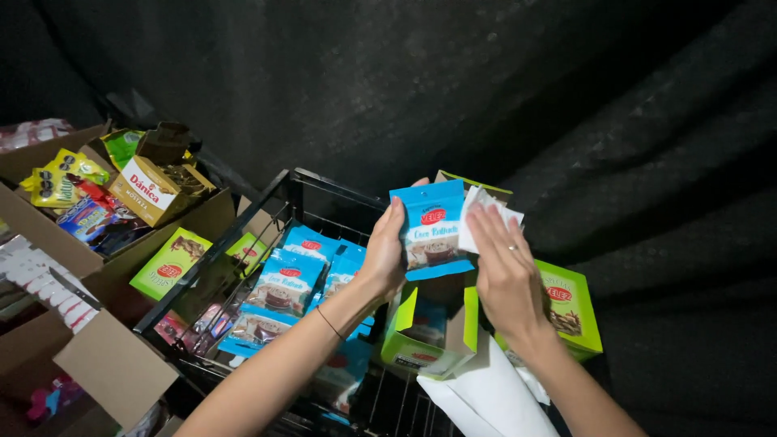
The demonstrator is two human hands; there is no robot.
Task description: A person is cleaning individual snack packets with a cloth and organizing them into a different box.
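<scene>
My left hand [387,251] grips the left edge of a blue snack packet [433,231] held upright above an open green carton [429,328]. Flat against the packet's right side lies my right hand [506,271], with a ring on one finger, touching white packets [486,214] behind the blue one. More blue packets show inside the open carton. A white sheet [490,396] lies under my right forearm.
A black wire basket [243,235] at the left holds several blue packets [283,287] and a green packet [170,263]. Cardboard boxes [48,235] with mixed snacks, including a yellow-brown carton [154,190], stand at far left. Another green carton [571,311] sits at right. Black cloth hangs behind.
</scene>
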